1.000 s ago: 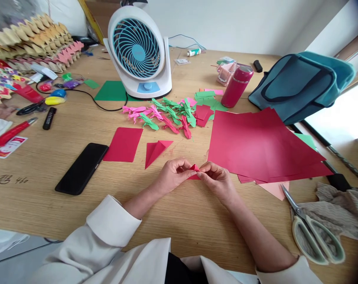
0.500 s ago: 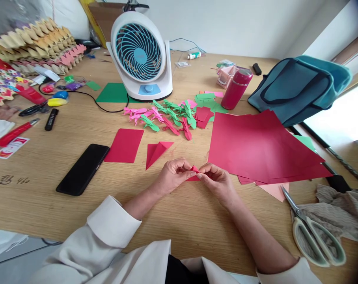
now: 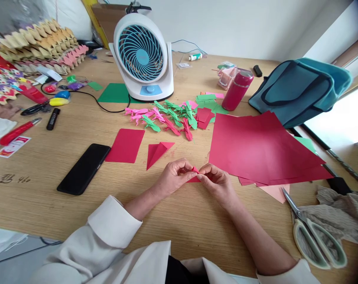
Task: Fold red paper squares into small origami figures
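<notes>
Fingers of left hand (image 3: 171, 178) and right hand (image 3: 219, 183) pinch a small red paper piece (image 3: 193, 180), thumb tips nearly meeting over it. Piece sits just below frame centre, its lower edge showing beneath the thumbs; most of the fold is hidden by the hands.

Near, to the upper left: folded red sheet (image 3: 157, 156), then red paper stack (image 3: 125, 146), black phone (image 3: 84, 169) at its lower corner. Above the hands: folded paper figures (image 3: 151, 124), pink, green and red, heaped loosely. To the right: large red sheets (image 3: 256, 146), overlapping.

Containers, upper right: red flask (image 3: 237, 92), capped, contents not visible; pink holder (image 3: 224, 79) just behind, partly covered by the flask, contents too small to make out; teal bag (image 3: 303, 90), inside unseen.

Lower right: scissors (image 3: 299, 213), one handle over crumpled cloth (image 3: 350, 215). Cloth cut off by right edge. White fan (image 3: 170, 75) upper centre. Zigzag paper pieces (image 3: 40, 39) upper left, hard to separate.
</notes>
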A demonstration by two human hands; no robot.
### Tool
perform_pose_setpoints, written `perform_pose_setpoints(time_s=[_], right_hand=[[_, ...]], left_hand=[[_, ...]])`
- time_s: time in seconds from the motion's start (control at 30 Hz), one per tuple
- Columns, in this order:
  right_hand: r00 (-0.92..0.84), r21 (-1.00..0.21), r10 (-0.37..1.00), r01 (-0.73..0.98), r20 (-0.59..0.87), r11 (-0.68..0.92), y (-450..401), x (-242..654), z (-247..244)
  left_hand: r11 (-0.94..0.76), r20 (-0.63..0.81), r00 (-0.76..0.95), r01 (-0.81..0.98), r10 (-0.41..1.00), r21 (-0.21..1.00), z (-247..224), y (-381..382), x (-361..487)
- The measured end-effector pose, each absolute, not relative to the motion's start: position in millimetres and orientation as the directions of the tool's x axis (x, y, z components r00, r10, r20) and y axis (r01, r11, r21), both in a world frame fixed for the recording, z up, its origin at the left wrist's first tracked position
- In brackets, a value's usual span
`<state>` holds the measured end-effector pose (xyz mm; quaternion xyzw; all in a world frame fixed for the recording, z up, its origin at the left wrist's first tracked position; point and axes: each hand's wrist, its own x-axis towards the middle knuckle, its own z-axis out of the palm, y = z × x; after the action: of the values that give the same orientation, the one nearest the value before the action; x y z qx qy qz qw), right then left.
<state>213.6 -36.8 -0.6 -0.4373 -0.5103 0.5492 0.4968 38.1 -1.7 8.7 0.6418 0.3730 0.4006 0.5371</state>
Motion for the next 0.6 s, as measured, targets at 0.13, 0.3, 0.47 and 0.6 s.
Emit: perform_pose_setpoints(time_s=[0.13,0.3,0.47,0.6], right_hand=[[-0.125,-0.995,0.992,-0.096,0.020,0.008,-37.3,212.8,-2.0],[-0.111,-0.996,0.993,-0.089,0.035,0.025,-38.2,212.6,-2.7],[-0.116,-0.997,0.992,-0.077,0.041,0.032,-38.7,212.1,-5.4],[-0.118,-0.997,0.991,-0.066,0.057,0.049,-38.9,211.9,-5.7]], left_hand=[[-0.177,0.139,0.391,0.063,0.910,0.982,8.5,-1.9,38.1],[-0.173,0.137,0.399,0.057,0.907,0.983,8.4,-2.0,37.6],[-0.163,0.129,0.381,0.059,0.916,0.985,8.5,-3.0,37.9],[-0.146,0.115,0.375,0.057,0.920,0.988,9.3,-3.8,37.9]])
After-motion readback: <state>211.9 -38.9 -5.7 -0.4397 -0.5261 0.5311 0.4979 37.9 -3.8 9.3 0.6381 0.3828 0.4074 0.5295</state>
